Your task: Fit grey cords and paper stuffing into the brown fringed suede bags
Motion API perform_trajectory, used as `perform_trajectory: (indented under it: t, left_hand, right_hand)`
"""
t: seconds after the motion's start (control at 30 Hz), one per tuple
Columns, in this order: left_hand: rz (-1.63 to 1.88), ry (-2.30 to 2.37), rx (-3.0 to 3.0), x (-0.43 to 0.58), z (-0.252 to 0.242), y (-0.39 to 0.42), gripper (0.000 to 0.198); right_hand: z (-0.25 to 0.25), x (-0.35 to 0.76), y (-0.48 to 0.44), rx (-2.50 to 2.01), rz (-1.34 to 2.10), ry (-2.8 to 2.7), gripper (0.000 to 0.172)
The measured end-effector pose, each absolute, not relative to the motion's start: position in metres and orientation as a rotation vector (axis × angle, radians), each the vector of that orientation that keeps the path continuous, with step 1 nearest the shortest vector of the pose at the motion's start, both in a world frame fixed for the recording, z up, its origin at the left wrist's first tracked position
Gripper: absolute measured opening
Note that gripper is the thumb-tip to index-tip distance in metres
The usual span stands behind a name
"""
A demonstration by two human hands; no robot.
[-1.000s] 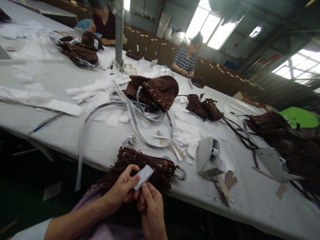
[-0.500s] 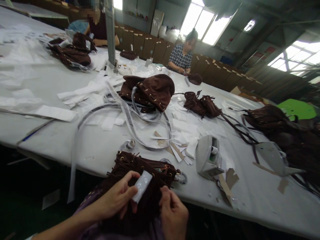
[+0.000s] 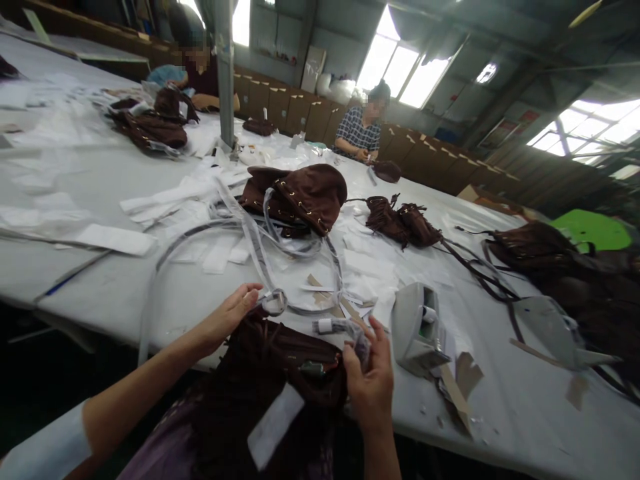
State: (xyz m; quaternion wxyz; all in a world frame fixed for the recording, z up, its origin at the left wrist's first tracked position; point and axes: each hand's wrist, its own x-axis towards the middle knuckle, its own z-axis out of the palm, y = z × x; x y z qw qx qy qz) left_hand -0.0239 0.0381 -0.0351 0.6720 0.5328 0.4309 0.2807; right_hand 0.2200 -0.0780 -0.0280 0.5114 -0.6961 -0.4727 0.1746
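Observation:
A dark brown fringed bag (image 3: 295,353) lies in my lap against the table edge, its top facing me. A white slip (image 3: 276,427) rests on its front, with no hand on it. My left hand (image 3: 237,313) grips the bag's upper left corner, beside a plastic-wrapped metal ring (image 3: 274,302). At the upper right corner, my right hand (image 3: 370,373) has thumb and fingers closed around a clear plastic wrapping (image 3: 361,341). A small dark green piece (image 3: 313,368) shows at the bag's opening.
A grey tape dispenser (image 3: 417,327) stands right of my hand, with another dispenser (image 3: 547,330) farther right. Brown bags (image 3: 300,193) with plastic-wrapped straps and white paper strips (image 3: 220,250) lie ahead. A metal post (image 3: 226,80) rises mid-table. Two people work across the table.
My left hand has let go of the white slip, which now lies on the bag, and moved up to the left corner. My right hand has risen to the right corner.

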Motion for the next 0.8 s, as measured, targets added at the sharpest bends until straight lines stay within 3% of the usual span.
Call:
perform_trajectory:
  t: [0.13, 0.27, 0.5, 0.63, 0.8]
  left_hand:
    - [0.526, 0.759, 1.563, -0.021, -0.010, 0.035, 0.067]
    - [0.367, 0.560, 2.026, -0.018, -0.001, 0.029, 0.101]
    - [0.036, 0.515, 2.475, -0.007, -0.009, 0.003, 0.132]
    - [-0.131, 0.448, 2.529, 0.004, -0.022, 0.028, 0.122]
    - [-0.125, 0.241, 2.443, 0.014, -0.035, 0.063, 0.100]
  right_hand:
    - [-0.017, 0.193, -0.077, -1.571, 0.560, -1.673, 0.030]
    - [-0.033, 0.181, -0.084, -1.503, 0.676, -1.861, 0.034]
    - [-0.049, 0.179, -0.096, -1.498, 0.715, -1.746, 0.024]
    - [-0.051, 0.188, -0.093, -1.676, 0.584, -1.417, 0.028]
    - [-0.080, 0.233, -0.106, -2.044, 0.145, -1.053, 0.047]
